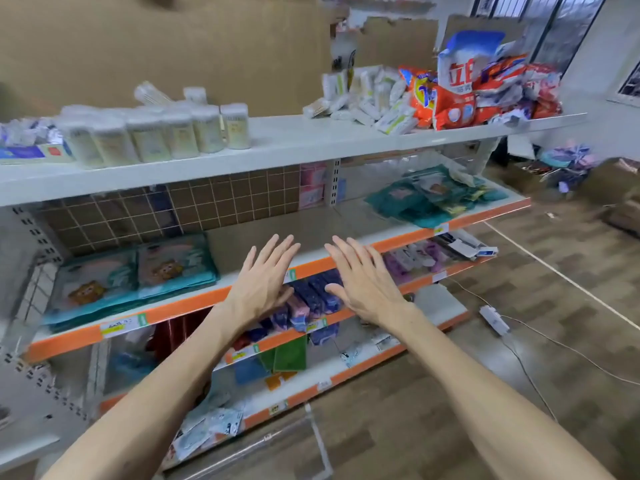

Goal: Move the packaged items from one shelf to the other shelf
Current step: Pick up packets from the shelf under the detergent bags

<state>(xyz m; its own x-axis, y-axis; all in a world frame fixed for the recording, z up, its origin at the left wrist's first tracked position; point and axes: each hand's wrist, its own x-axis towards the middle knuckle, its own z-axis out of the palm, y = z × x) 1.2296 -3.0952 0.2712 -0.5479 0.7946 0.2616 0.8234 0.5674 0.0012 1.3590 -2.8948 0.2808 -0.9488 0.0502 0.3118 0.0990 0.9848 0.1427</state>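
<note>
My left hand (265, 280) and my right hand (363, 280) are held out side by side, fingers spread, holding nothing. They hover in front of the orange-edged second shelf (194, 301), over its bare middle stretch. A stack of teal flat packages with cartoon bears (138, 275) lies on that shelf to the left of my hands. A looser pile of teal packages (433, 199) lies on the same shelf's right section. Below my hands, dark blue and pink packets (308, 299) stand on the third shelf.
The white top shelf (284, 147) carries white cylindrical packs (166, 133) at left, small white packets (367, 98) and orange-red detergent bags (467, 88) at right. Lower shelves hold mixed packets. A power strip (493, 318) and cables lie on the wood floor at right.
</note>
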